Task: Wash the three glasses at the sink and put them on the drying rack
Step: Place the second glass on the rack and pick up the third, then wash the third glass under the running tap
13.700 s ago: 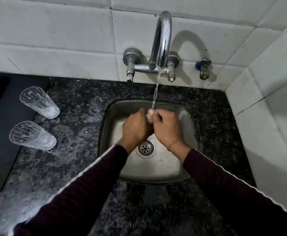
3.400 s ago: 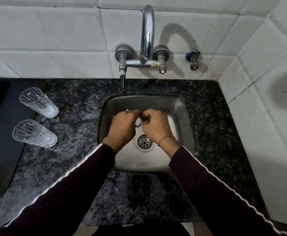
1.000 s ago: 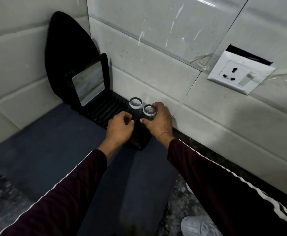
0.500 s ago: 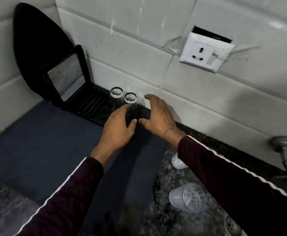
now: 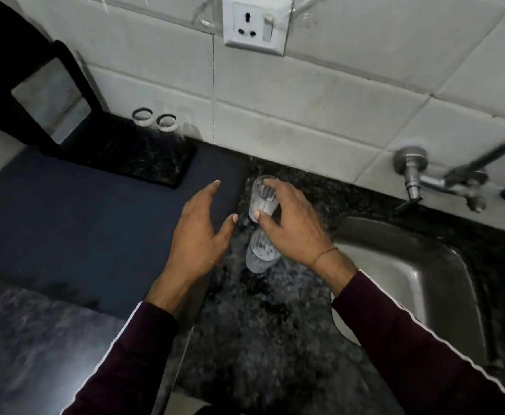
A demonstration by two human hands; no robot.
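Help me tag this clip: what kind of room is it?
Most likely a home kitchen: a steel sink set in a dark stone counter, a wall-mounted tap on white tiles, and glasses draining on a rack.

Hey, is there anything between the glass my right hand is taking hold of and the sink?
Nothing visible. The right hand has its grip on the far clear ribbed glass on the speckled counter; bare granite leads to the steel sink.
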